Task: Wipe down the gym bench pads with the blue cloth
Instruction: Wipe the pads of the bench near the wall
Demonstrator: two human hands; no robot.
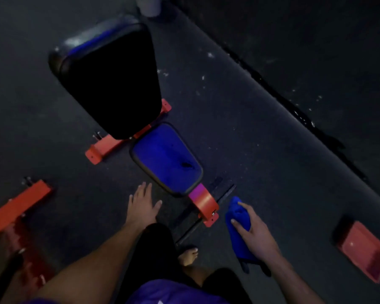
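The right hand [253,232] grips a bunched bright blue cloth [237,229], fingers and thumb curled round it, held in the air just right of the bench's near end and not touching either pad. The left hand [143,204] is released, fingers straight and spread, hovering near the lower left corner of the small blue-lit seat pad with a dark rim [167,160]. Beyond that pad sits the larger black padded backrest [111,84], tilted away toward the top left. Both pads ride on an orange-red steel frame [204,202] standing on the dark speckled rubber floor [261,150]. A bare foot [188,256] rests on the floor beside the frame's near end.
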